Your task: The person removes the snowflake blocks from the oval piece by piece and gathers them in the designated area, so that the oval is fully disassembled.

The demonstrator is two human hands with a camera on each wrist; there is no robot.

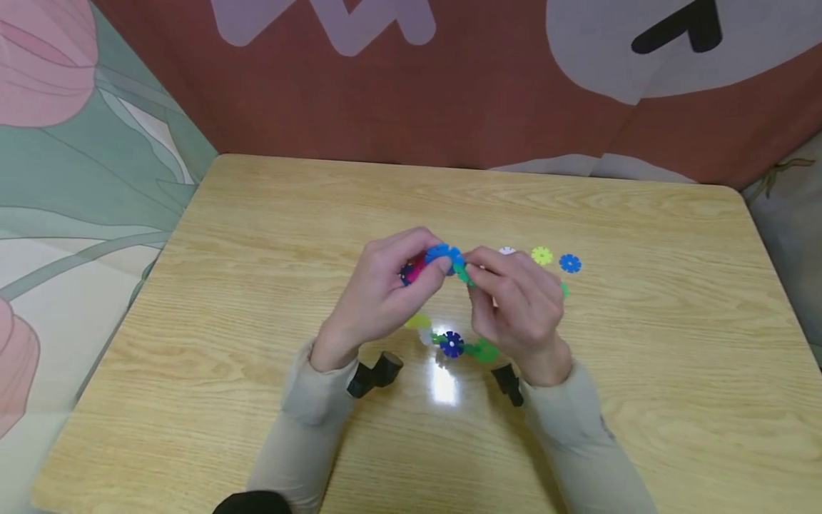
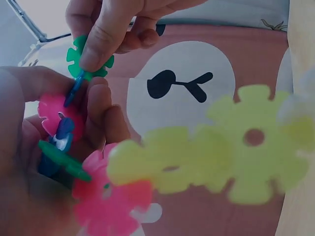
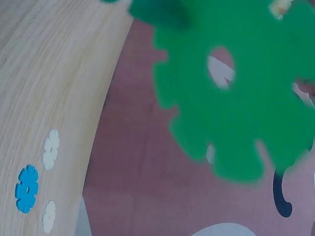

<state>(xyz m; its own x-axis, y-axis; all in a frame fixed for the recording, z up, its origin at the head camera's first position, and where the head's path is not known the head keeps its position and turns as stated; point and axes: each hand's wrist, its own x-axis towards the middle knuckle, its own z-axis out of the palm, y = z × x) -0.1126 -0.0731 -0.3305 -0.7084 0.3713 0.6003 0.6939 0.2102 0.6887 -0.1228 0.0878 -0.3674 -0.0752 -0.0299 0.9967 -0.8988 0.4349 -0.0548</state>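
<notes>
My left hand point(image 1: 382, 289) pinches a blue notched snowflake disc point(image 1: 443, 253) between thumb and fingers, above the table. My right hand point(image 1: 521, 300) pinches a green snowflake disc point(image 2: 74, 55) right at the blue one's edge; fingertips cover part of the join. Linked discs form a chain: a pink disc point(image 2: 51, 112) sits within the left palm, and yellow discs point(image 2: 251, 108) lie further along. Lower in the head view, between the wrists, the chain shows a dark blue disc point(image 1: 452, 345) and a green disc point(image 1: 486, 350). A blurred green disc point(image 3: 189, 93) fills much of the right wrist view.
Beyond the right hand, loose discs lie on the wooden table point(image 1: 655, 321): yellow point(image 1: 542, 255), blue point(image 1: 570, 263) and white point(image 1: 507, 250), with a green one point(image 1: 564, 290) partly hidden by the hand. A printed reddish wall covering point(image 1: 411, 107) stands along the table's far edge.
</notes>
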